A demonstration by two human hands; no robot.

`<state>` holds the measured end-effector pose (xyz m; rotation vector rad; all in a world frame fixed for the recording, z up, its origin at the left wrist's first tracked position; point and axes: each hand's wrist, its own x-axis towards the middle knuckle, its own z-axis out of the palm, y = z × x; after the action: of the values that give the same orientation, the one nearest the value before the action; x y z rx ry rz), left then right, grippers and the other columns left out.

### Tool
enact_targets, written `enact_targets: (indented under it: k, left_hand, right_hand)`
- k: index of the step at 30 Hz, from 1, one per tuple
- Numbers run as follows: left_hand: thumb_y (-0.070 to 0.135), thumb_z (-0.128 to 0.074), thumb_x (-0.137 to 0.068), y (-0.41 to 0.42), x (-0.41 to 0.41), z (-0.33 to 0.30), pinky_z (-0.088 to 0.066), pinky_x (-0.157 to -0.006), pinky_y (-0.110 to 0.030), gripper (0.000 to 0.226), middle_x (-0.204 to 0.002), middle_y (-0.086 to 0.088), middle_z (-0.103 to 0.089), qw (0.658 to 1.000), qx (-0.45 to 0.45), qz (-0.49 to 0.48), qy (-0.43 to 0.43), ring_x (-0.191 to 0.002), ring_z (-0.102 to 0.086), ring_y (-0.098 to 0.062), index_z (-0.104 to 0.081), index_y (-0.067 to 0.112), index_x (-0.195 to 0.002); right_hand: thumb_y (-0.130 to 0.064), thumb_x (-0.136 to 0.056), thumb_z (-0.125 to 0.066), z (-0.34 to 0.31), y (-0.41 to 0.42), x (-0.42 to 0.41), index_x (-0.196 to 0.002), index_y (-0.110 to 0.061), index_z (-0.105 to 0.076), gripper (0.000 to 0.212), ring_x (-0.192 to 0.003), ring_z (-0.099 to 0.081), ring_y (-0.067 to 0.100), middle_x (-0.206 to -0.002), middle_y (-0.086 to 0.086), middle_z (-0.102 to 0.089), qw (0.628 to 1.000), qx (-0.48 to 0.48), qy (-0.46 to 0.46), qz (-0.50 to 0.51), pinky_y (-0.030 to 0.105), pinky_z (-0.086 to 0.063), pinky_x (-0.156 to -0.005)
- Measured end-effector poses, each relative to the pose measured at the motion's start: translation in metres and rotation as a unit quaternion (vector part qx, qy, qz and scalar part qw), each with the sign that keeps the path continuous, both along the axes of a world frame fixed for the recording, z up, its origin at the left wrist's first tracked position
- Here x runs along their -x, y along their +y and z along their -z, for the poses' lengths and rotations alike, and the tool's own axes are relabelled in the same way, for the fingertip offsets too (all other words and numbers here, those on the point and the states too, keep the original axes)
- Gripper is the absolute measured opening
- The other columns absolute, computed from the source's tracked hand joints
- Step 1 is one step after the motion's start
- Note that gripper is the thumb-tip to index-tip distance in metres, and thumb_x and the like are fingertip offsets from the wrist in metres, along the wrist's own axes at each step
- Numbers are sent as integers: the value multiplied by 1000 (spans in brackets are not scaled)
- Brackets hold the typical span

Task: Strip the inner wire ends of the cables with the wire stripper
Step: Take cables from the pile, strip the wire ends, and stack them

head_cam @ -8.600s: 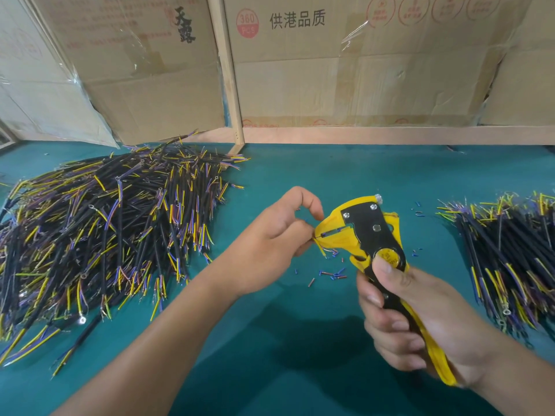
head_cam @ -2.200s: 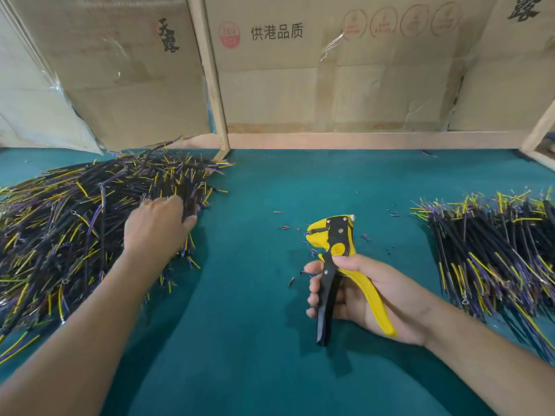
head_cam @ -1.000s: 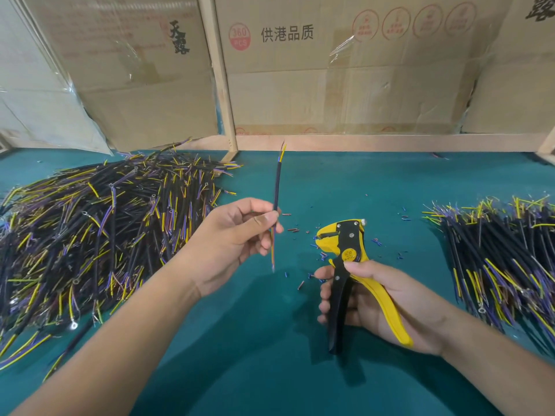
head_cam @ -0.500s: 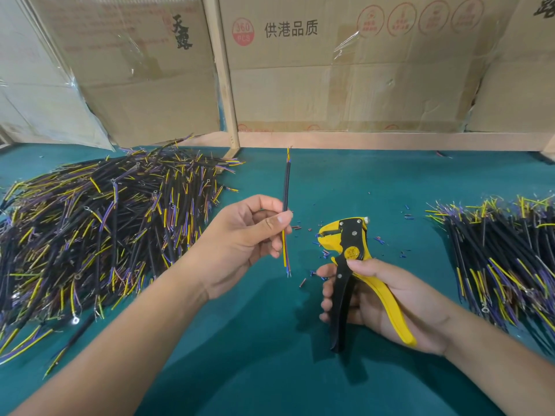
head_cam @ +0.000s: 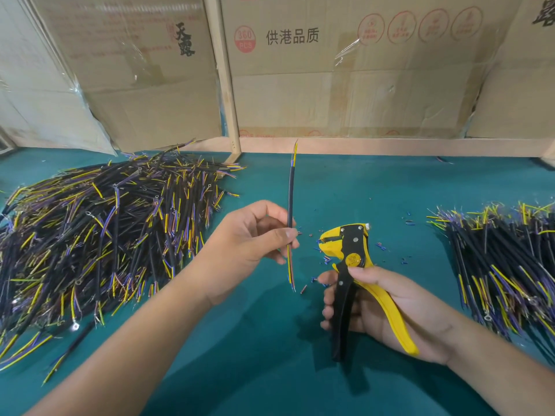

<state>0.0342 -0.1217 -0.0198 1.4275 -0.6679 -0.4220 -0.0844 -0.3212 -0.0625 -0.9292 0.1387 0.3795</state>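
Black-sheathed cable (head_cam: 290,199) upright, coloured inner wires both ends, pinched by left hand (head_cam: 246,244), right hand (head_cam: 381,307) gripping yellow-black wire stripper (head_cam: 348,253)

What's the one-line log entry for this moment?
phase: cable picked, not yet in stripper | left hand: pinches cable upright | right hand: holds wire stripper, handles spread | piles: left and right on mat
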Motion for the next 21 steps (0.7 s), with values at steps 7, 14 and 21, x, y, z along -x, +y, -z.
enact_targets:
  k: [7, 14, 21]
  left_hand:
    - [4, -75, -85, 3, -2, 3, -49, -65, -21, 17, -73, 4, -63, 991, -67, -20, -116, -65, -56, -12, -61, 12, -86]
    - [12, -71, -79, 5, -2, 5, -45, -68, -19, 12, -77, 3, -65, 986, -104, -8, -132, -70, -55, -13, -61, 19, -81]
    - [40, -62, -88, -2, 9, 0, -27, -46, -19, 23, -64, 0, -39, 997, -58, 17, -41, -48, -29, -9, -58, 17, -86]
  right_hand:
    - [-27, -82, -67, -1, 0, 0, -126, 12, -57, 60, -85, -63, 38, -96, 25, -60, 1000, 2, -2, -5, 51, -55, -85]
    - [-27, -81, -67, -2, 0, 1, -125, 12, -58, 59, -86, -63, 38, -96, 25, -60, 1000, 3, 0, -5, 52, -54, -86]
    - [-28, -81, -67, -2, 0, 1, -123, 12, -59, 59, -84, -63, 37, -95, 25, -61, 1000, 5, 2, -5, 51, -55, -85]
